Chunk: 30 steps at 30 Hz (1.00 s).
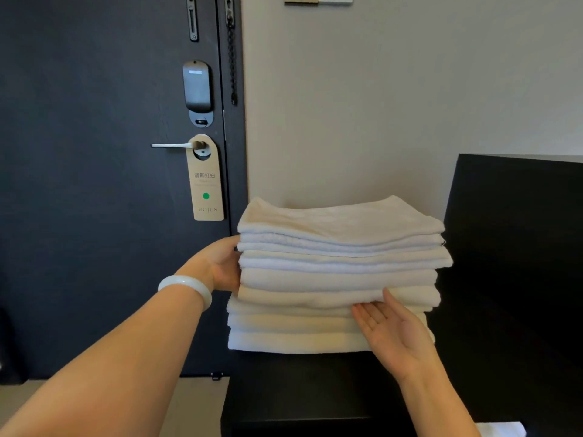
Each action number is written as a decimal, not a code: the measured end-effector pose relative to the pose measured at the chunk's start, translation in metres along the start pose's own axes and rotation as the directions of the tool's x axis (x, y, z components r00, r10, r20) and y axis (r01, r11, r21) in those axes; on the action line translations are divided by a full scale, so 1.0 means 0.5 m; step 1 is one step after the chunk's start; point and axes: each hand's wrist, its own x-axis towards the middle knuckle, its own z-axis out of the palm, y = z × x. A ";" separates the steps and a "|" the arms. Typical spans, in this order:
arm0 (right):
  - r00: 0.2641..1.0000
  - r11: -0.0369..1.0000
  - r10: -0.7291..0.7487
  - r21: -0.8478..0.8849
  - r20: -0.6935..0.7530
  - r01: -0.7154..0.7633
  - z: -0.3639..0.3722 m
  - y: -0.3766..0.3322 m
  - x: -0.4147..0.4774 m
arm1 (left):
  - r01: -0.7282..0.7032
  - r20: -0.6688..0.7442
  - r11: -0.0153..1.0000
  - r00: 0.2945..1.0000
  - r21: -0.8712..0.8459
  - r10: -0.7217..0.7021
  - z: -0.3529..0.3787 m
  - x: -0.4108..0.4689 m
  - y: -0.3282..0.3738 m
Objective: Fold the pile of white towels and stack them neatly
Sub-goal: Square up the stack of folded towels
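A stack of several folded white towels (337,279) stands on a black table (303,392) against the wall. My left hand (220,266), with a pale bangle on the wrist, presses flat against the stack's left side about halfway up; its fingertips are hidden behind the towels. My right hand (388,332) lies palm up with straight fingers against the front of the stack, low on its right part. Neither hand grips a towel.
A dark door (94,184) with a lever handle and a hanging paper tag (205,181) stands left of the stack. A tall black panel (517,247) rises at the right. A bit of white cloth (501,428) shows at the bottom right.
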 end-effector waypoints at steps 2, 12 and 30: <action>0.999 1.000 -0.007 0.025 0.034 0.006 0.003 0.005 0.010 | -0.007 -0.015 1.000 1.000 0.003 0.007 -0.008 0.002 0.000; 0.981 0.995 -0.083 0.076 0.177 0.070 0.032 0.012 0.049 | -0.081 -0.137 0.997 0.988 -0.012 0.078 -0.005 -0.003 0.016; 0.996 0.996 -0.068 -0.046 0.050 0.071 0.035 0.026 0.064 | -0.169 -0.235 0.983 0.955 0.066 0.180 -0.044 -0.025 -0.014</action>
